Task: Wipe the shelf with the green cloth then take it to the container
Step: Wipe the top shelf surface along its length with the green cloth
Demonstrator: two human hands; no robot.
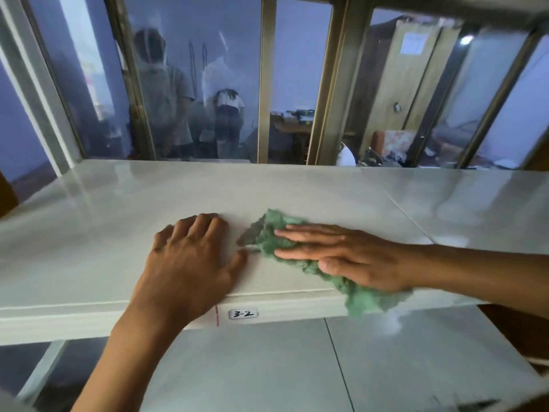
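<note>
Pressing flat with straight fingers, the right hand [341, 257] holds the green cloth [300, 257] down on the white shelf [118, 233] near its front edge, one cloth corner hanging over that edge. Just beside it, the left hand [190, 263] rests palm-down, fingers relaxed, above a "3-2" label [243, 314].

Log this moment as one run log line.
phase: wiping | right hand: flat on green cloth | left hand: resting on shelf | container: not visible

Green cloth [300, 257], glossy white shelf [148, 203]
</note>
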